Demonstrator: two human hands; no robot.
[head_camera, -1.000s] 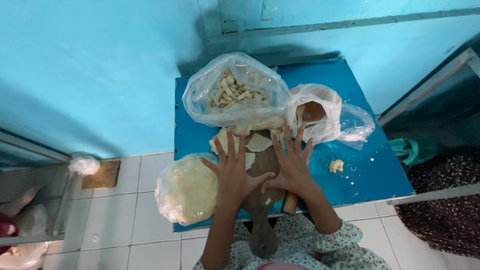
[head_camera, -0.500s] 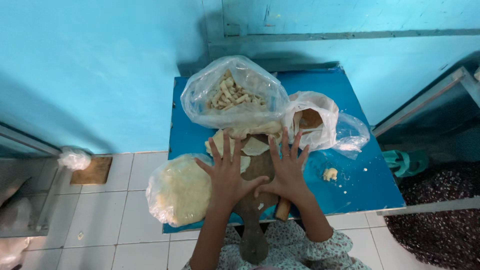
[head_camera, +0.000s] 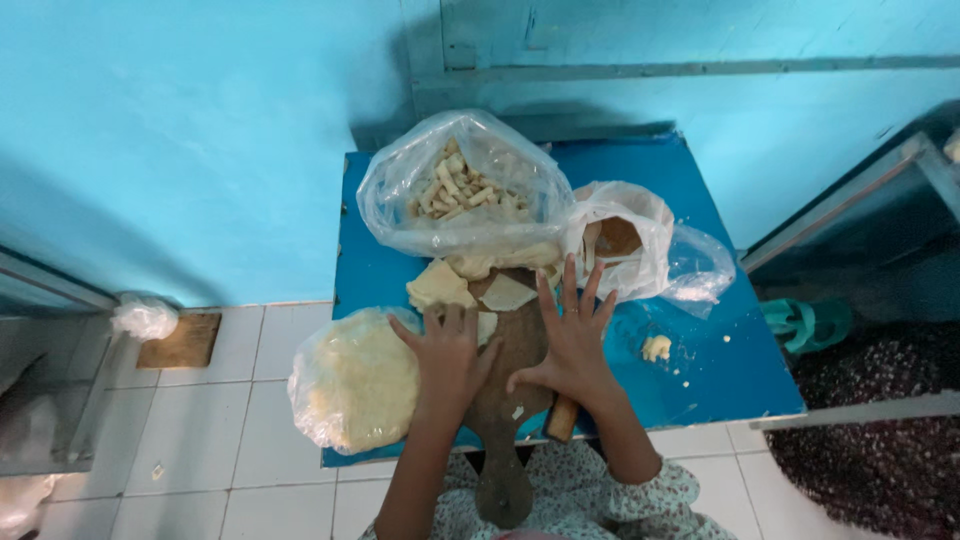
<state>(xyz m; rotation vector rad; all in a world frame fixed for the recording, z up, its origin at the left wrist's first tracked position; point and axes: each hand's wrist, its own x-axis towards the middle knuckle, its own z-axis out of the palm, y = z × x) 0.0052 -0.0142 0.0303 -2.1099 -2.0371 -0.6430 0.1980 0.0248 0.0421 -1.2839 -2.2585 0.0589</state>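
At the worktop's (head_camera: 700, 400) near edge, both hands, left (head_camera: 450, 355) and right (head_camera: 572, 340), press flat with fingers spread, gripping nothing, rolling a wooden pin (head_camera: 562, 418) over the board (head_camera: 505, 440); overhanging dough bag (head_camera: 355, 380) could slip off.

Both hands hide most of the wooden board (head_camera: 500, 440); the rolling pin (head_camera: 562, 418) shows only its end.

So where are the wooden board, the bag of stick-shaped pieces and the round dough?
wooden board (head_camera: 503, 480), head view, its handle
bag of stick-shaped pieces (head_camera: 455, 185), head view, its contents
round dough (head_camera: 355, 385), head view, its middle
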